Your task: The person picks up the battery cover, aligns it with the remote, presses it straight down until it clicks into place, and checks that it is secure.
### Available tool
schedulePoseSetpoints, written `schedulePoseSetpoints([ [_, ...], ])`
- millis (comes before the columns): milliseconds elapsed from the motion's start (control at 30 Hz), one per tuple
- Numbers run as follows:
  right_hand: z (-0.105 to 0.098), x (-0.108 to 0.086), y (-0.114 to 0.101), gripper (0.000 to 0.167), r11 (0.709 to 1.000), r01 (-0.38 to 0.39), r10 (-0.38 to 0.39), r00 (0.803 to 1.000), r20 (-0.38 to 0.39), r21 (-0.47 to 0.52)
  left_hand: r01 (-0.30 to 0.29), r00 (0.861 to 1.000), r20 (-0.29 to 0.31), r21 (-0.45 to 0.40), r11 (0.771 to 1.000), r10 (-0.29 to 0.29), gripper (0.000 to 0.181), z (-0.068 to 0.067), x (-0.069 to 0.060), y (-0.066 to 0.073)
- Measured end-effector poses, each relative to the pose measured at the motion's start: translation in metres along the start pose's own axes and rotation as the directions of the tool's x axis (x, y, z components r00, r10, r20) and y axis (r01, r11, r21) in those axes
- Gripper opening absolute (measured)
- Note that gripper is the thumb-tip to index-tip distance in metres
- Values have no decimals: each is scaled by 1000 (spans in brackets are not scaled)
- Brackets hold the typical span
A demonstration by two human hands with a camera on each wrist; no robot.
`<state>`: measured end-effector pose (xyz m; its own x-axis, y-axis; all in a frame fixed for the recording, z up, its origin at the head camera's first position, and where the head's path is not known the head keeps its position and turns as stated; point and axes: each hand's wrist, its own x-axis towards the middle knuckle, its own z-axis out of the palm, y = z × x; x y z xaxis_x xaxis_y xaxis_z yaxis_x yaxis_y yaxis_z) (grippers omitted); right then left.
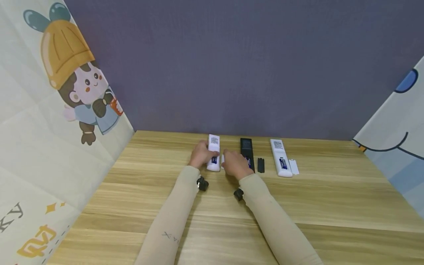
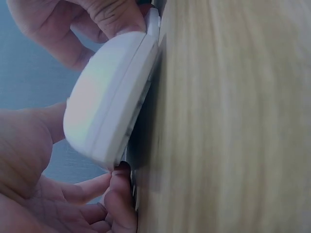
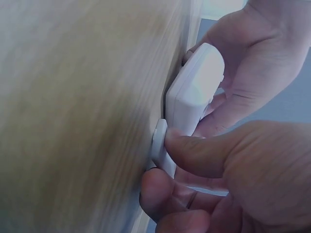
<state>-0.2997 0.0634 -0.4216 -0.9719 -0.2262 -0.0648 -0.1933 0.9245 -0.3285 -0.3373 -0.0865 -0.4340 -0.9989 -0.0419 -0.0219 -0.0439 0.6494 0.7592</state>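
My left hand (image 1: 200, 154) grips a white remote control (image 1: 214, 142) lying back side up, its thumb across the remote near a blue battery in the exposed compartment. In the left wrist view the remote (image 2: 95, 99) is tilted, one edge raised off the table, with fingertips under its lower edge. Just right of it, my right hand (image 1: 236, 163) pinches a small white battery cover (image 3: 159, 138) between thumb and index finger, beside the remote's edge. Most of this cover is hidden in the head view.
Right of my hands lies a black remote (image 1: 246, 144), partly covered by the right hand, with a black battery cover (image 1: 261, 165) beside it. Further right is another white remote (image 1: 277, 147) with batteries showing and its white cover (image 1: 293, 166). A dark partition (image 1: 232, 73) borders the wooden table (image 1: 165, 147).
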Motion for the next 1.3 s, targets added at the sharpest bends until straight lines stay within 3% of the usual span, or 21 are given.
schedulePoseSetpoints([
  [167,1,-1,0,38,1000,-2,2,1000,-11,-5,1,1000,-4,-28,1000,-1,29,-1,-3,1],
  [433,2,0,-1,44,1000,-22,22,1000,1,5,94,995,-5,-95,991,-95,31,-2,-1,-2],
  [767,2,0,-1,49,1000,-19,19,1000,-5,-11,90,995,-35,-92,992,-94,31,-2,-1,-3],
  [1067,-1,-2,-2,43,1000,29,-29,996,-81,-10,106,993,-24,-154,982,-111,30,-5,0,-5],
  [1300,-1,-2,1,33,999,51,-53,989,-137,-15,154,987,5,-247,957,-158,27,-7,3,-5],
])
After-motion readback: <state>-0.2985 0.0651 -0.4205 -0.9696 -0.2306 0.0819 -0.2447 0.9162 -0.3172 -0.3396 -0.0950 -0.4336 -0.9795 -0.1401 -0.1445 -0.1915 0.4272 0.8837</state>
